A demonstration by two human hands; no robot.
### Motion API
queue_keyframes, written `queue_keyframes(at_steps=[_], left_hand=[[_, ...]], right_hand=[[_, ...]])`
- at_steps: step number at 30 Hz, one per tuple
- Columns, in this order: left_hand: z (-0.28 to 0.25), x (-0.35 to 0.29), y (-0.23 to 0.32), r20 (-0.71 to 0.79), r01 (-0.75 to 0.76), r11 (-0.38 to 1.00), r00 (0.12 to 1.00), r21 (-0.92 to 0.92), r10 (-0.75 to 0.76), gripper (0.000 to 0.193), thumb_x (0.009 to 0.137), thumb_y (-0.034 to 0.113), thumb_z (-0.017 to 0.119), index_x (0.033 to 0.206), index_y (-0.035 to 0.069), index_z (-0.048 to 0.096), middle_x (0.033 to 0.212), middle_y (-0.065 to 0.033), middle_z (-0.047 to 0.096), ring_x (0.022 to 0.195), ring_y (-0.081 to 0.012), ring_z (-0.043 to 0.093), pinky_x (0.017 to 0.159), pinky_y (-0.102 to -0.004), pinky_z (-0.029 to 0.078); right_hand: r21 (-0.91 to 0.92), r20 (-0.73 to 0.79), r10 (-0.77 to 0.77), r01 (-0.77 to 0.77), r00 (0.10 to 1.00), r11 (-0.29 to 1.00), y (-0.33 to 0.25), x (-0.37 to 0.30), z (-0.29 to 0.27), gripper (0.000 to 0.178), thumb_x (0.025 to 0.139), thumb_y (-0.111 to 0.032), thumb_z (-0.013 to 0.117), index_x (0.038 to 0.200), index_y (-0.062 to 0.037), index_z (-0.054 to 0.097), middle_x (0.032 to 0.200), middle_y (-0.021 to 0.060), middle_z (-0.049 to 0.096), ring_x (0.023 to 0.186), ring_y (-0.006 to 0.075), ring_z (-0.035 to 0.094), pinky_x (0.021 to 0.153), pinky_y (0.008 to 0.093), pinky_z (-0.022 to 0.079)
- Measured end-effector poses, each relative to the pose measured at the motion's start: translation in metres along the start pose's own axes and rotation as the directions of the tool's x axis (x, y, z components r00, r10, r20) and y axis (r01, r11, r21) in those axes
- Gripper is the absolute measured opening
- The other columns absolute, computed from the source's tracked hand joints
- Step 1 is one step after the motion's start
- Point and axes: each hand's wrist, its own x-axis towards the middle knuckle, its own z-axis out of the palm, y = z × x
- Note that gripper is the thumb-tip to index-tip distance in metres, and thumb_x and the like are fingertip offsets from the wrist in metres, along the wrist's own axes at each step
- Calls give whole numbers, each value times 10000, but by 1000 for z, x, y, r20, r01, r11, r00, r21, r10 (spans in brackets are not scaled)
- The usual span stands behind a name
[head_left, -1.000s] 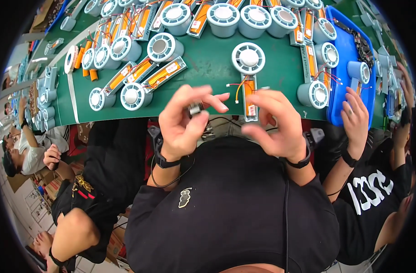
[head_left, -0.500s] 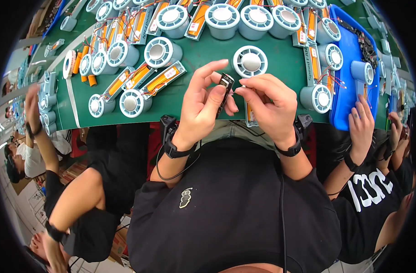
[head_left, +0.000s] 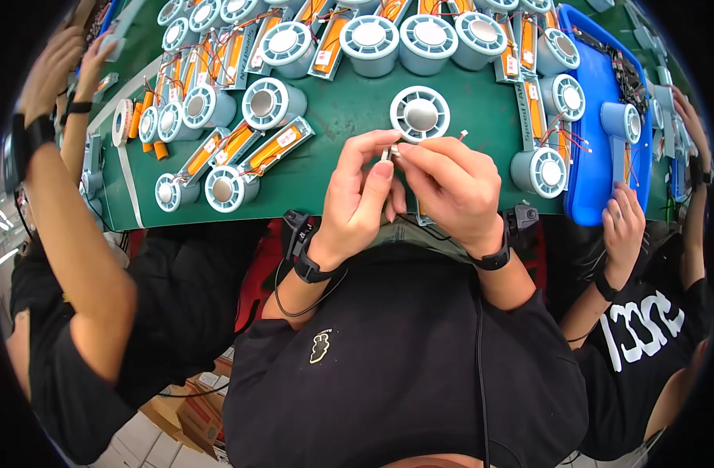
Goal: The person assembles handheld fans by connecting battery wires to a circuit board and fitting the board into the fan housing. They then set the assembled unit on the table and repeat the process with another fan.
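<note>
Over the front edge of the green table, my left hand (head_left: 351, 204) pinches a small circuit board (head_left: 387, 154) between thumb and fingers. The board now shows only as a narrow pale edge. My right hand (head_left: 460, 187) is closed at the board's upper end, its thumb and forefinger on a small white plug (head_left: 394, 148), mostly hidden. Whether the plug sits in the board I cannot tell. Just beyond my fingers stands a light-blue fan unit (head_left: 419, 114) with a round silver centre. Its handle is largely hidden under my hands. A small loose white connector (head_left: 463, 134) sticks up beside my right hand.
Several fan units with open handles, orange batteries and red wires cover the table's far side, one group lying left (head_left: 230, 187). A blue tray (head_left: 589, 168) at right holds dark boards and a fan unit. A tape roll (head_left: 122, 122) lies left. Co-workers' arms flank me.
My hands have come together, and the board has turned from its dark face to its edge. My right fingers now meet its upper end. At left, a co-worker's arms have swung up over the table.
</note>
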Motion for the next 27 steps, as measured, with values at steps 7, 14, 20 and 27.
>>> queue_keyframes(at_steps=[7,14,20,27], left_hand=[[-13,2,2,113,-2,993,994,120,-11,301,1100,132,475,1373,8,505,1028,-94,618,612,-89,570,502,-214,400],[-15,6,12,168,69,989,982,128,-90,269,1085,102,503,1343,44,557,747,8,568,591,-54,534,500,-206,374],[-25,1,8,152,165,984,973,72,-175,267,1096,111,469,1343,43,542,779,-11,578,530,-57,509,460,-206,344],[-33,4,7,342,101,989,930,112,-134,267,1074,60,475,1330,14,538,977,-81,634,585,-81,566,475,-204,386]], right_hand=[[-37,114,15,-11,993,999,2,6,-11,190,766,54,789,932,-8,721,841,89,715,632,221,697,539,310,532],[-89,131,-8,20,991,996,-7,10,-13,175,768,21,786,922,-34,724,843,88,713,661,249,701,562,344,544],[-93,152,-3,17,988,995,1,6,-15,156,788,-52,792,916,-76,706,838,67,687,690,278,692,592,373,546],[142,190,245,-273,951,952,-4,4,-22,240,784,-121,832,875,-54,621,780,66,615,632,257,642,558,365,512]])
